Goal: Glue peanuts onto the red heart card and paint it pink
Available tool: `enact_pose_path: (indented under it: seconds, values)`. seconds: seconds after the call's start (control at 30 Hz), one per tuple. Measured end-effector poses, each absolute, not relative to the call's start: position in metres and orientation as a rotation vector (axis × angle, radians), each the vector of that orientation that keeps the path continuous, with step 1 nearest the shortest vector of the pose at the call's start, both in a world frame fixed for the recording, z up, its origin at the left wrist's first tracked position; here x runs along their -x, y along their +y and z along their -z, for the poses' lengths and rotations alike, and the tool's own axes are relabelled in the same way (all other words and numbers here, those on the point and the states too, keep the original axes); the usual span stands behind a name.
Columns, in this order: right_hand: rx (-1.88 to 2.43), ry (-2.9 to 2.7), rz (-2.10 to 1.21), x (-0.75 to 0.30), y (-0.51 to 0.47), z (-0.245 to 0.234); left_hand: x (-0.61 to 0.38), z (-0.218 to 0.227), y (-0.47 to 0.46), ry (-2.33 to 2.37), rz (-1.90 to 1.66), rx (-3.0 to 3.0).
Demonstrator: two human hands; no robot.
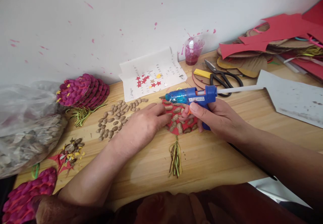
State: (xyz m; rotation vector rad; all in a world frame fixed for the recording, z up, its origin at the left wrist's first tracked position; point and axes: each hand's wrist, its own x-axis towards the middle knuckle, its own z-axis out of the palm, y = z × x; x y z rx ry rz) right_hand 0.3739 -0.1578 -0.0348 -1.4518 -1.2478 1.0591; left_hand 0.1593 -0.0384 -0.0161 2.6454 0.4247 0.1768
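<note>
"Peanut-covered red disc (179,120): where?"
"Under the glue gun (199,97) the right hand (224,119) grips (partly hidden); left hand (145,123) at its edge, hold unclear; wooden table (141,170) beneath both; pink-spattered wall (101,22) beyond."

The left hand (148,121) arches palm down while the right hand (214,118) curls, gripping.

Right hand (222,118) holding glue gun (193,96); left hand (148,120) at peanut-studded red disc (176,123).
</note>
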Motion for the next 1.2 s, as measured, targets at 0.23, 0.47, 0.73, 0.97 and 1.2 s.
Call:
enact_pose_path:
  seconds: [0.23, 0.47, 0.73, 0.97, 1.2]
  values:
    - [1.457, -1.272, -1.038, -0.375, -0.158, 0.037, -0.160, 0.015, -0.039, 0.339, -0.118, -2.852]
    - [1.455, -1.255, -1.055, -0.375, -0.157, 0.036, -0.156, 0.018, -0.033, 0.314, -0.265, -2.764]
    - [1.445, -1.268, -1.030, -0.376, -0.157, 0.039, -0.147, 0.015, -0.033, 0.299, -0.380, -2.725]
    - [1.456, -1.266, -1.041, -0.375, -0.157, 0.036, -0.144, 0.026, -0.037, 0.317, -0.468, -2.753]
    - [1.485, -1.293, -0.999, -0.375, -0.157, 0.036, -0.149, 0.032, -0.038, 0.343, -0.413, -2.786]
